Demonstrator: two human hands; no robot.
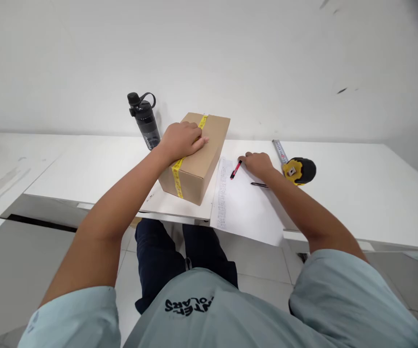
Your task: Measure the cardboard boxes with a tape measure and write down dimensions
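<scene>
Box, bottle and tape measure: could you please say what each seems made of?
Box: probably matte cardboard, judging by its plain brown faces and creased edges.
Bottle: likely smooth plastic, since its dark body looks partly see-through, though glass is possible.
Tape measure: the moulded yellow and black case looks plastic, perhaps rubbery; its printed blade is probably coated metal.

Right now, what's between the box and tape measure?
The head view shows the paper, red pen, dark pen and right hand between the box and the tape measure.
</scene>
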